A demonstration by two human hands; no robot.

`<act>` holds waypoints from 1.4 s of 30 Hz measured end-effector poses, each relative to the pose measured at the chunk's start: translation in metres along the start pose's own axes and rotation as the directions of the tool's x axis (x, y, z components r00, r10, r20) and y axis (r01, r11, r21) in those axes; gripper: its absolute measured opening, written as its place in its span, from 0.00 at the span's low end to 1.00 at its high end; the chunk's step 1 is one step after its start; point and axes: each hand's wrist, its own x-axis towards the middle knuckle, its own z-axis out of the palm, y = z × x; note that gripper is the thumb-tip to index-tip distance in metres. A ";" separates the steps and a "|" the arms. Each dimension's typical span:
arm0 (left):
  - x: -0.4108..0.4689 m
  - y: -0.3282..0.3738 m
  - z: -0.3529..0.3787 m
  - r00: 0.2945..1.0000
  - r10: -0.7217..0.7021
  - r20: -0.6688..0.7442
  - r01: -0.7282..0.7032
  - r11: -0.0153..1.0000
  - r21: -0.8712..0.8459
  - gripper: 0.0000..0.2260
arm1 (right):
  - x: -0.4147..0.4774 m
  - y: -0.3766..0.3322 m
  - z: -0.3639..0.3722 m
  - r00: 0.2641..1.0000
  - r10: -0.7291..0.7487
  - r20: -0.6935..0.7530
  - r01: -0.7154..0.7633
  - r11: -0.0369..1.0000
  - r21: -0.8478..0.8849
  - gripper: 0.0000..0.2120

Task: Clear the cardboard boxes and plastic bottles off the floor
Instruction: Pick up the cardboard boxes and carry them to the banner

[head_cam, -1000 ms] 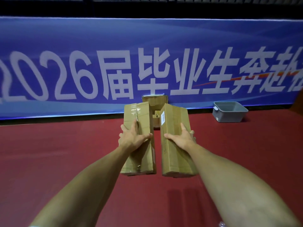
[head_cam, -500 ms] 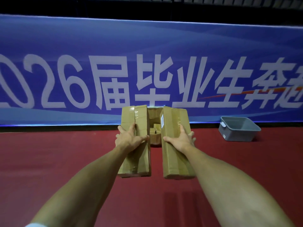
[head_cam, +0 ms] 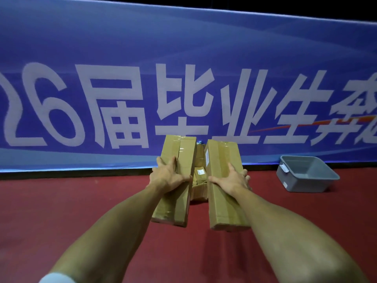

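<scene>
I carry two long taped cardboard boxes out in front of me, above the red floor. My left hand (head_cam: 166, 177) grips the left cardboard box (head_cam: 183, 156) round its middle. My right hand (head_cam: 232, 180) grips the right cardboard box (head_cam: 223, 158), which bears a small white label on its inner side. Between and behind them, an open cardboard box (head_cam: 199, 183) stands on the floor against the banner; it holds smaller boxes and is mostly hidden. No plastic bottle shows clearly.
A grey plastic tub (head_cam: 306, 174) sits on the red floor (head_cam: 81, 211) at the right, close to the wall. A long blue banner (head_cam: 122, 58) with white characters runs across the back.
The banner, the open box and the grey tub have grown larger and nearer as I walk forward. Both hands keep the same hold on their boxes.
</scene>
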 end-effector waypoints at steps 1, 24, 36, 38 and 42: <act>0.018 0.004 0.001 1.000 -0.003 0.005 0.003 1.000 -0.002 0.42 | 0.018 -0.005 0.000 1.000 -0.007 0.012 0.007 1.000 -0.003 0.54; 0.428 0.036 0.028 0.964 -0.266 0.012 0.266 0.961 -0.076 0.46 | 0.453 -0.144 0.051 0.964 -0.064 0.258 0.116 0.975 -0.191 0.51; 0.588 0.009 0.052 0.967 -0.221 0.129 0.230 0.972 -0.058 0.47 | 0.577 -0.204 0.110 0.950 0.011 0.312 0.063 0.972 -0.228 0.50; 0.615 0.002 0.074 0.960 -0.240 0.145 0.252 0.965 -0.071 0.47 | 0.607 -0.200 0.133 0.946 0.024 0.323 0.055 0.971 -0.233 0.50; 0.674 -0.034 0.160 0.954 -0.271 0.127 0.284 0.954 -0.094 0.46 | 0.676 -0.171 0.224 0.934 0.029 0.356 0.030 0.987 -0.161 0.50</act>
